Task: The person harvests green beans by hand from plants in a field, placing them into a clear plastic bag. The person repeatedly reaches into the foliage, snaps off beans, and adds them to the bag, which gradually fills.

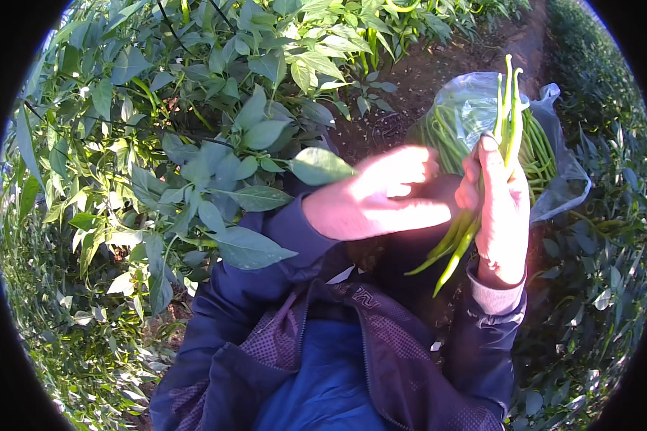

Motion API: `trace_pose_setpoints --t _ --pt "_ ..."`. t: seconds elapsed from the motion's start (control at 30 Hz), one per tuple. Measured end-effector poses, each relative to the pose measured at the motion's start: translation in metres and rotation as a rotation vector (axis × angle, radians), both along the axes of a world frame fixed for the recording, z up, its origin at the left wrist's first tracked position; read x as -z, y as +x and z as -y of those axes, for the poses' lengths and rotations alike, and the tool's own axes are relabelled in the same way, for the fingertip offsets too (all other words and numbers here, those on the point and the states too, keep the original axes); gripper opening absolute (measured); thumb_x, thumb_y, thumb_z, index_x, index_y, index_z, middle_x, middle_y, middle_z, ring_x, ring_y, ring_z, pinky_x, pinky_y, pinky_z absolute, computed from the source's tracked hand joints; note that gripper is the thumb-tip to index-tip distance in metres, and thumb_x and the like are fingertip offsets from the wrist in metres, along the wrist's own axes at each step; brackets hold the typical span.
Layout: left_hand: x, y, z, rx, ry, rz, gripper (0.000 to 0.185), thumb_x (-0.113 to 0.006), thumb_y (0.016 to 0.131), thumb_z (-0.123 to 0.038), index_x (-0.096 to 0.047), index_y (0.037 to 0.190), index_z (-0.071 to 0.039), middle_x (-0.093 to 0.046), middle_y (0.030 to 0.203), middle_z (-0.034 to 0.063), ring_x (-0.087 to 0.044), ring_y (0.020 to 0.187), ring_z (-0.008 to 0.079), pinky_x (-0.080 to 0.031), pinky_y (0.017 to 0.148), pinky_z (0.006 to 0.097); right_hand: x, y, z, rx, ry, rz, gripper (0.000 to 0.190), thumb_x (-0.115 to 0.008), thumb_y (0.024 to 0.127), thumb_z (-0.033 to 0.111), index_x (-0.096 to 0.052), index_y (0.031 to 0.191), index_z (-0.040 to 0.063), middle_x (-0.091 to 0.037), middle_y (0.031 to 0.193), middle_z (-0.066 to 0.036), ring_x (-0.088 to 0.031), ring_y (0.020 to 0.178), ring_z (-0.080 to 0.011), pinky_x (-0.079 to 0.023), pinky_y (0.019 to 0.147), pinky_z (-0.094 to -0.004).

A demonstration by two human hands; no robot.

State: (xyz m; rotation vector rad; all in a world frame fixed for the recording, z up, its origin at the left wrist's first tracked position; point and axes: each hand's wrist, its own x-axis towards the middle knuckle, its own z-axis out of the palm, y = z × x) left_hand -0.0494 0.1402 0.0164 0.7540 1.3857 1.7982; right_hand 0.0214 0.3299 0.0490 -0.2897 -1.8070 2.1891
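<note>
My right hand is closed around a small bunch of long, thin green chili peppers. Their stem ends stick up above the thumb, and several pointed tips hang below the fist. Just to the left, my left hand is held sideways with the thumb stretched toward the bunch and the fingers partly curled. It appears to hold nothing, though glare washes out the fingers. Behind both hands sits a clear plastic bag filled with many green chili peppers; my right hand hides part of it.
Leafy pepper plants crowd the left side, and one leaf overlaps my left wrist. Green peppers hang among the foliage. Bare brown soil runs between the rows. More plants stand along the right. Thin dark lines cross the upper-left foliage.
</note>
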Motion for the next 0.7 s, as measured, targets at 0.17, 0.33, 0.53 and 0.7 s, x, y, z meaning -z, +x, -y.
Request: trace_pose_setpoints --t 0.17,0.33,0.53,0.7 --pt "0.057 -0.013 -0.079 0.029 0.369 0.044 0.068 -0.069 0.089 0.007 -0.039 0.149 -0.004 -0.054 0.142 0.0093 -0.049 0.135 0.0178 -0.040 0.114 0.0353 0.028 -0.057 0.014 0.102 -0.425 -0.152 0.014 -0.065 0.104 0.020 -0.059 0.097 0.010 -0.055 0.082 0.002 -0.052 0.063 -0.0073 -0.046 0.060 -0.0227" --pt "0.084 -0.065 -0.107 -0.328 0.188 0.166 0.020 -0.064 0.099 -0.009 -0.055 0.116 -0.005 -0.060 0.096 0.0033 -0.055 0.080 0.0109 -0.046 0.069 0.0292 0.036 -0.121 -0.013 0.317 0.329 -0.142 0.079 -0.079 0.093 0.033 -0.040 0.148 -0.008 -0.059 0.133 -0.023 -0.063 0.116 -0.0346 -0.051 0.100 -0.0423" --pt "0.149 -0.177 -0.066 -1.055 -0.048 0.650 0.016 -0.063 0.096 -0.016 -0.054 0.087 -0.005 -0.052 0.073 0.0064 -0.048 0.049 0.0168 -0.043 0.045 0.0386 0.095 -0.171 -0.002 0.192 0.360 -0.154 0.066 -0.077 0.094 0.029 -0.050 0.140 -0.009 -0.066 0.123 -0.027 -0.074 0.099 -0.0275 -0.061 0.081 -0.0381" --pt "0.186 -0.291 -0.005 -1.186 0.032 0.621 0.018 -0.056 0.101 -0.022 -0.048 0.089 -0.012 -0.046 0.073 0.0015 -0.042 0.056 0.0138 -0.043 0.053 0.0348 0.156 -0.203 0.030 -0.233 0.388 0.002 0.040 -0.071 0.097 0.020 -0.064 0.124 -0.009 -0.076 0.103 -0.020 -0.075 0.090 -0.0205 -0.058 0.080 -0.0328"
